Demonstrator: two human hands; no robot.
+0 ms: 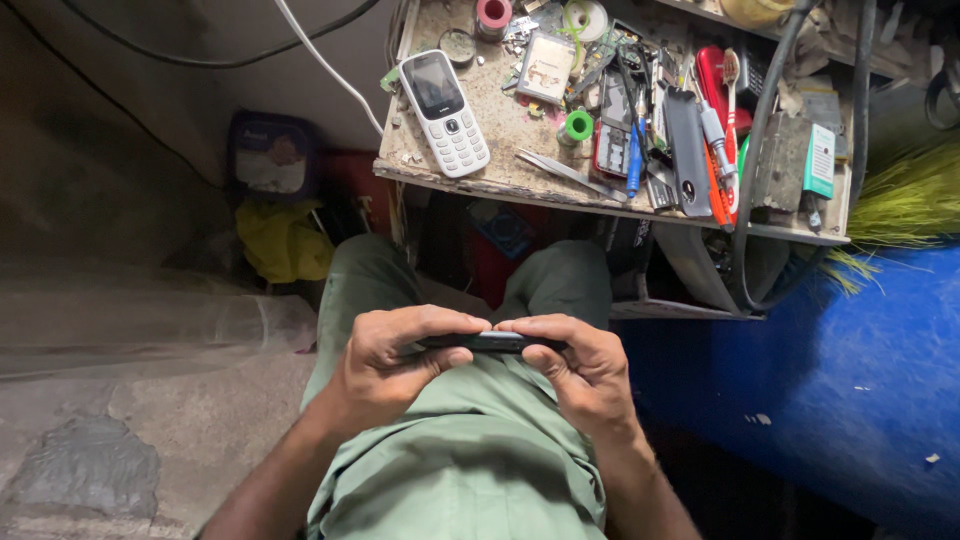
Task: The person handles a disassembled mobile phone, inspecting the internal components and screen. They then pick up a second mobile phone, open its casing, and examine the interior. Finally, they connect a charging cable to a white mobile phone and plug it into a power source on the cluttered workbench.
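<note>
Both hands clamped on black phone [487,342] edge-on over my lap, long axis left-right: L hand [385,362] pinching one end, R hand [580,372] the other.

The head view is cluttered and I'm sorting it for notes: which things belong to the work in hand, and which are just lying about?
In hand:
- black phone, held edge-on over the lap
- left hand and right hand, both gripping it

Lying about on the bench:
- white keypad phone
- tweezers
- green tape roll
- toothbrush
- grey phone cover
</note>
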